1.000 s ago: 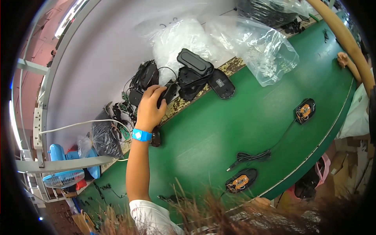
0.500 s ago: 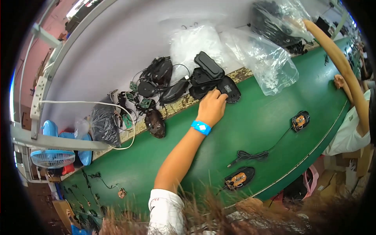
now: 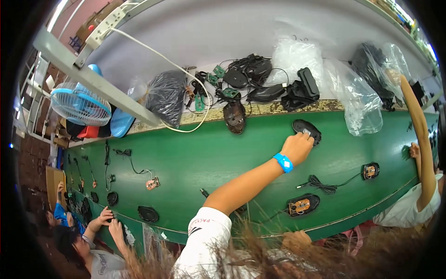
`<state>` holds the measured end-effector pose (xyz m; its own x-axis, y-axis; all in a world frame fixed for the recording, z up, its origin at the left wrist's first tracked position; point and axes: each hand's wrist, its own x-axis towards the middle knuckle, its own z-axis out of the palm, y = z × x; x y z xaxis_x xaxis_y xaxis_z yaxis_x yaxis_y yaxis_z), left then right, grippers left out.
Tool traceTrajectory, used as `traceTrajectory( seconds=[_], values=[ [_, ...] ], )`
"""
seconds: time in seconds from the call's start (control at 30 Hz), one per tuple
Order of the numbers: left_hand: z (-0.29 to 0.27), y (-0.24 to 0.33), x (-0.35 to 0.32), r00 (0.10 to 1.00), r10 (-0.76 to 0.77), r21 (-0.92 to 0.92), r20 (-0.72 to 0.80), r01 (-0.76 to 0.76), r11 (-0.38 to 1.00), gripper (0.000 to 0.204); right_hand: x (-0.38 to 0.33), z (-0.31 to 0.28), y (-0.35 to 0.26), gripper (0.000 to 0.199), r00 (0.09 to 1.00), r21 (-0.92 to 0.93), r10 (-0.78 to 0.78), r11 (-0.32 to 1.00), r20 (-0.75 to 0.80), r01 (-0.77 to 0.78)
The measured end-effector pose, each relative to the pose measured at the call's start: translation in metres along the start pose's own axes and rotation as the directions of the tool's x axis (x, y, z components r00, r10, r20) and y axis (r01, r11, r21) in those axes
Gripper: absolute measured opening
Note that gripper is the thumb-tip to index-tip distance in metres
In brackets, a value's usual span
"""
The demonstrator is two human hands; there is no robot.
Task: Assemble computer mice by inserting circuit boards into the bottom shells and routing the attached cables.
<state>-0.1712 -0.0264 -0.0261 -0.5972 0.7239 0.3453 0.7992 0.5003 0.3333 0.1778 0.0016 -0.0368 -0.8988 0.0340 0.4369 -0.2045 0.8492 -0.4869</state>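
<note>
My left hand (image 3: 298, 147), with a blue wristband, grips a black computer-mouse shell (image 3: 304, 128) over the green table near its back edge. Its fingers and thumb are closed at the shell's near side, where a small pale label shows. Low in the view, my right hand (image 3: 297, 238) is at the near table edge, partly covered by blurred hair; its fingers cannot be made out. Close to it lies an opened mouse (image 3: 302, 204) with an orange-brown circuit board. Further right is a second opened mouse (image 3: 370, 170) with a coiled black cable (image 3: 324, 188).
Along the back ledge sit stacked black shells (image 3: 302, 90), tangled mice with cables (image 3: 253, 69), clear plastic bags (image 3: 357, 102) and a filled dark bag (image 3: 166, 97). A brown mouse shell (image 3: 234, 117) overhangs the ledge. Co-workers' arms (image 3: 415, 116) (image 3: 109, 225) reach in at both sides.
My left hand has drawn the black mouse shell off the back pile, toward me over the green table. The view has swung left, showing more table and a co-worker there.
</note>
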Motion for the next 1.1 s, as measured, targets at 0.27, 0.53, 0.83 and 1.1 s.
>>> traceTrajectory(
  seconds=[0.27, 0.53, 0.83, 1.1],
  values=[
    [-0.101, -0.056, 0.018, 0.908, -0.305, -0.066, -0.288, 0.299, 0.952, 0.016, -0.006, 0.002, 0.004, 0.017, 0.999, -0.035, 0.015, 0.999, 0.033, -0.014],
    [-0.150, -0.228, 0.035, 0.688, -0.714, 0.172, -0.130, 0.725, 0.667, 0.036, -0.013, 0.005, 0.007, 0.012, 1.000, -0.041, -0.007, 0.999, -0.019, 0.006],
    [-0.187, -0.248, 0.048, 0.583, -0.774, 0.177, 0.247, 0.758, 0.628, 0.049, -0.004, -0.009, 0.002, 0.011, 0.998, -0.002, 0.015, 1.000, 0.065, -0.014],
    [-0.271, -0.229, 0.018, 0.667, -0.744, -0.628, 0.026, 0.590, 0.507, 0.028, -0.003, -0.006, -0.001, 0.013, 0.999, 0.014, 0.005, 1.000, 0.040, -0.005]
  ],
)
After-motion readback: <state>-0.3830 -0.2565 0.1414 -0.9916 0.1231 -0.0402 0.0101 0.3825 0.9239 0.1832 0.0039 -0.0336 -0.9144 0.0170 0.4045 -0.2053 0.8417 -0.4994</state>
